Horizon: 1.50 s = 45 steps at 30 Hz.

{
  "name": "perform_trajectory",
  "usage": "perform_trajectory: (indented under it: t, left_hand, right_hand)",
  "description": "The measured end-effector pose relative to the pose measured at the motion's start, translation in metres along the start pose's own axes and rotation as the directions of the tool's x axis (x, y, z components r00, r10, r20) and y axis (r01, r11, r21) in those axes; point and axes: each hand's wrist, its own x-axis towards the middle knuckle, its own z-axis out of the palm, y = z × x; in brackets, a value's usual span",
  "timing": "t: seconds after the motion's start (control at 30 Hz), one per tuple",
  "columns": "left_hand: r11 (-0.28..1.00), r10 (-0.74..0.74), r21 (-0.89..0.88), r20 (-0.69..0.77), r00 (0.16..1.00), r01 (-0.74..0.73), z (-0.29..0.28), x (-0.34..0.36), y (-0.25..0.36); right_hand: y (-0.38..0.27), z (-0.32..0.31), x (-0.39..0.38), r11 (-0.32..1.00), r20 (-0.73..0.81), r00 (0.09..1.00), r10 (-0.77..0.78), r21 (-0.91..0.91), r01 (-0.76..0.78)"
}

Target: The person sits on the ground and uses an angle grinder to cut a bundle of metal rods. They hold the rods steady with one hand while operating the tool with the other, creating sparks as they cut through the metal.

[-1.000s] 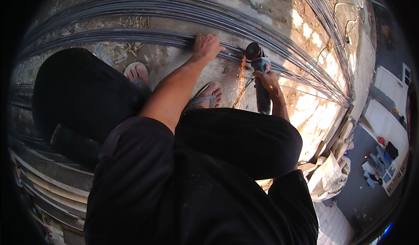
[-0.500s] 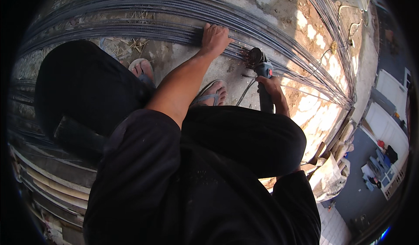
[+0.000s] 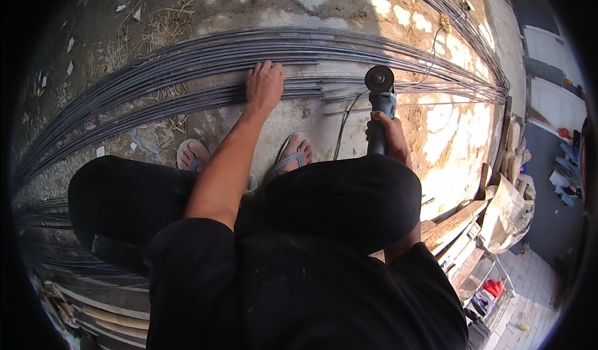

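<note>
Long dark ribbed steel rods [image 3: 187,79] run in a bundle across the ground in front of me. My left hand [image 3: 265,89] lies over them with its fingers curled round some of the rods. To its right, several rods of the nearer group end at a gap. My right hand [image 3: 389,132] is wrapped round the body of a grey-blue angle grinder [image 3: 382,104]. Its round dark cutting disc [image 3: 379,78] faces up, over the rods right of that gap; no sparks show. Whether the disc spins, I cannot tell.
A black cord [image 3: 341,132] trails from beside the grinder. My sandalled feet [image 3: 293,154] stand close to the rods. Another rod bundle [image 3: 458,17] meets this one at the far right. Planks [image 3: 458,231] and a pale sheet [image 3: 507,219] lie at the right.
Sparks flew at the disc before; now there are none. The grinder's disc has turned upward off the rods, and a gap shows between rod ends. My left hand has shifted left.
</note>
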Motion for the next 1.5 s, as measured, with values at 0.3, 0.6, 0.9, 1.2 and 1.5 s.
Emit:
perform_trajectory:
  t: [0.3,0.6,0.9,1.2,1.5]
  left_hand:
    - [0.989,-0.040,0.150,0.181,0.983,0.013,-0.001,0.002,-0.006]
    - [0.990,-0.076,0.135,0.267,0.961,0.041,-0.022,0.011,0.009]
    - [0.990,-0.141,0.043,0.259,0.955,0.134,-0.015,-0.002,0.011]
    - [0.982,-0.187,-0.001,0.200,0.962,0.191,-0.007,-0.004,0.005]
    - [0.985,-0.142,-0.065,0.205,0.968,0.158,-0.003,-0.006,0.002]
  right_hand:
    - [0.012,0.017,-0.004,0.998,0.081,0.996,0.034,-0.060,-0.029]
    - [0.016,0.003,-0.004,0.995,0.011,0.999,-0.052,-0.080,0.053]
    - [0.036,0.016,0.040,0.926,0.057,0.991,-0.123,-0.353,0.135]
    - [0.035,0.034,0.074,0.891,0.122,0.976,-0.179,-0.400,0.214]
    - [0.031,0.040,0.078,0.857,0.111,0.983,-0.145,-0.482,0.181]
